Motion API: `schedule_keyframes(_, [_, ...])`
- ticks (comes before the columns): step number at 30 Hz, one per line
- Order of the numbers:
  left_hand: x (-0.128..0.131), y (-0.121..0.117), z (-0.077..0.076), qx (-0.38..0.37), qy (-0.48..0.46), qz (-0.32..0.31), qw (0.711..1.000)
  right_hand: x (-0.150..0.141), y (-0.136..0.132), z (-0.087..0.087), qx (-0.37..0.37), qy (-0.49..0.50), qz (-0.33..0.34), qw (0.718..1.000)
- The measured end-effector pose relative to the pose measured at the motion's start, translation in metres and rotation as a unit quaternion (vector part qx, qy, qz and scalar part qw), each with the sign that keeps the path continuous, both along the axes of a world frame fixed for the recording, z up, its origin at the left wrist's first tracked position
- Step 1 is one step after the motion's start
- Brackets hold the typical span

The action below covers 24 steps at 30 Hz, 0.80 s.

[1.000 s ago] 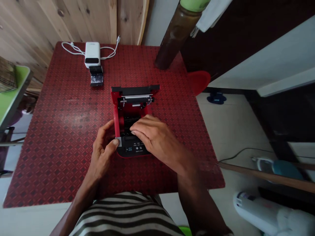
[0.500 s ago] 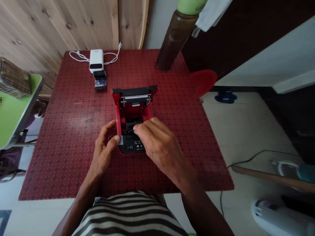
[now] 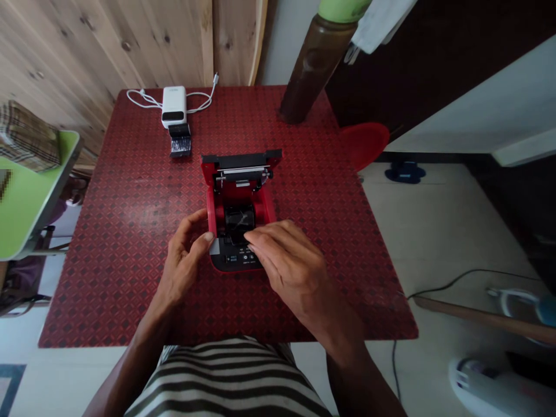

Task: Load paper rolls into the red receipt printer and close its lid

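Note:
In front of me on the table stands a small red and black label printer [image 3: 212,209], its lid [image 3: 243,160] raised and tilted back. A glossy black roll [image 3: 240,218] lies in its well, with a loose end drawn toward the front panel. My left hand [image 3: 187,255] holds the printer's left side, thumb on the front corner and fingers along the wall. Over the front right of the well, my right hand [image 3: 290,253] has thumb and fingertips pinched together on the roll's loose end. The fingertips partly cover that end and the button panel [image 3: 237,259].
A white power bank [image 3: 174,104] with a white cable lies at the back left, a small black strip piece [image 3: 180,141] just before it. A tall brown bottle [image 3: 308,69] with a green lid stands at the back right. A red stool [image 3: 365,142] is beyond the table's right edge.
My right hand has drawn back toward me and slightly right, bringing the roll's loose end over the front edge of the well. My left hand keeps its hold on the printer.

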State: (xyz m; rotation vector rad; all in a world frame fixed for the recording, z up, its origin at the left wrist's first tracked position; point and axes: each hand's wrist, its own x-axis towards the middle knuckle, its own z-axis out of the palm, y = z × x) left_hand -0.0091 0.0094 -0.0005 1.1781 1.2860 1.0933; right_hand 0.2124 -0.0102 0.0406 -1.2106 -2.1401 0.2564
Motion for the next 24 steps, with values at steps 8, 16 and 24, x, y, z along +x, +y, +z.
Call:
schedule_keyframes(8, [0.005, 0.024, 0.003, 0.08, 0.052, 0.083, 0.992, -0.001, 0.001, -0.007, 0.023, 0.031, -0.011, 0.999])
schedule_keyframes(16, [0.012, 0.078, 0.025, 0.206, 0.061, 0.022, 0.976, -0.003, 0.001, -0.006, 0.049, 0.033, -0.018, 0.998])
schedule_keyframes(24, [0.016, 0.069, 0.033, 0.212, 0.054, 0.014, 0.976, -0.006, -0.005, -0.004, 0.123, -0.03, -0.069, 0.99])
